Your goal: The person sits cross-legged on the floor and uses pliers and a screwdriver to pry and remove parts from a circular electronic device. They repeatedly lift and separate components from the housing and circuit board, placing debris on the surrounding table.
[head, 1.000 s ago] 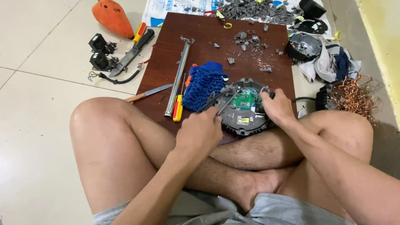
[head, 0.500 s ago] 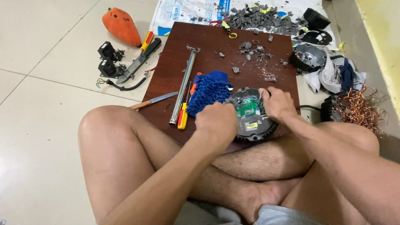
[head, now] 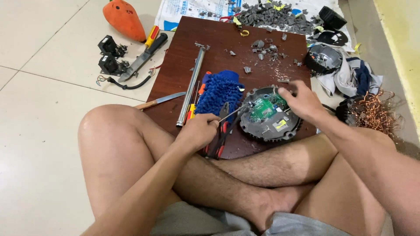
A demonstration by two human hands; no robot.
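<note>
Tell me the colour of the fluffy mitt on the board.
Blue; the mitt shows best in the head view.

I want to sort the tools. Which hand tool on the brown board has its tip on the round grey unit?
The thin screwdriver held in the left hand. Its tip rests on the round unit; the metal pipe and pliers lie apart.

On the board (head: 183, 65), the motor (head: 269, 116) lies right of the mitt (head: 218, 91), pipe (head: 190, 87) farther left.
</note>
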